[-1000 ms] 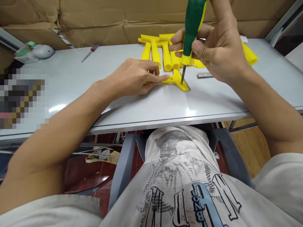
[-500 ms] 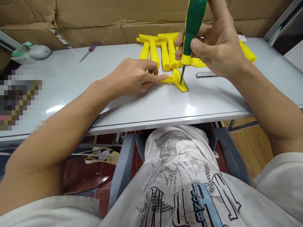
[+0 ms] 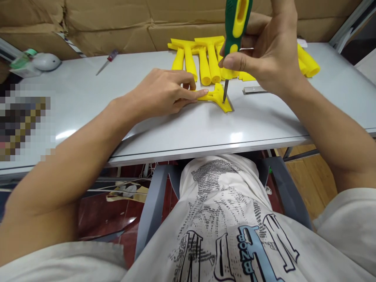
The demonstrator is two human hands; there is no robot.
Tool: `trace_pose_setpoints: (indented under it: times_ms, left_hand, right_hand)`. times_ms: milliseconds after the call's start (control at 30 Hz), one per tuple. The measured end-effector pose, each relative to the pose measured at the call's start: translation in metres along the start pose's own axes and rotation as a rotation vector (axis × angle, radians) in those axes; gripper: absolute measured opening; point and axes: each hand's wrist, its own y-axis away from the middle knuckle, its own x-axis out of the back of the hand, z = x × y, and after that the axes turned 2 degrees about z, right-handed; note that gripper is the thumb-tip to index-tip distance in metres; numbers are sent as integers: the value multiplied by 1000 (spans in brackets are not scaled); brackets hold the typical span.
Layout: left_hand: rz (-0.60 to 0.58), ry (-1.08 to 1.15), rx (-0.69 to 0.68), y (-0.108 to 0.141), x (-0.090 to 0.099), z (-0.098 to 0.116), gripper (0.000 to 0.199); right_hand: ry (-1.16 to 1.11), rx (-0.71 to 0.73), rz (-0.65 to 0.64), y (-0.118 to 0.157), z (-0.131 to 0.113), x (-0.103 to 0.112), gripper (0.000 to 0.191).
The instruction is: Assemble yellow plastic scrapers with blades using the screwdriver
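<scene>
A yellow T-shaped piece lies flat on the white table. My left hand is closed on its narrow end, the index finger stretched along the top. My right hand grips a green and yellow screwdriver, which stands nearly upright with its metal tip on the wide end of the piece. Whether a screw sits under the tip is too small to tell. Just behind the hands are several yellow T-shaped handles.
A metal strip lies right of the piece. More yellow handles are at the back right. At the back left are a small screwdriver and a white rounded object. Cardboard lines the back edge.
The green screwdriver has turned about its axis, so a yellow inlay on its handle now shows. My right hand's fingers have shifted around the handle. My left hand holds the same place.
</scene>
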Motion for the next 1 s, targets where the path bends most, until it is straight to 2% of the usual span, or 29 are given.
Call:
trace_pose_setpoints:
  times_ms: [133,267,467,600,733,1000]
  left_hand:
    - [7,20,-7,1,0,-2,50]
    - [-6,-72,-34,0,1,1,54]
    - [3,-39,6,-1,4,5,47]
    - [24,29,41,0,3,5,46]
    - [6,-8,-2,0,3,3,53]
    - [31,57,44,0,5,5,44]
  right_hand:
    - [246,248,73,1,11,-3,73]
    - [287,405,103,-3,26,-5,56]
    - [282,278,144,-3,22,-5,41]
    - [239,285,115,-3,17,-7,43]
    - [270,163,134,-1,15,-7,42]
    - [166,223,153,-1,19,-6,45]
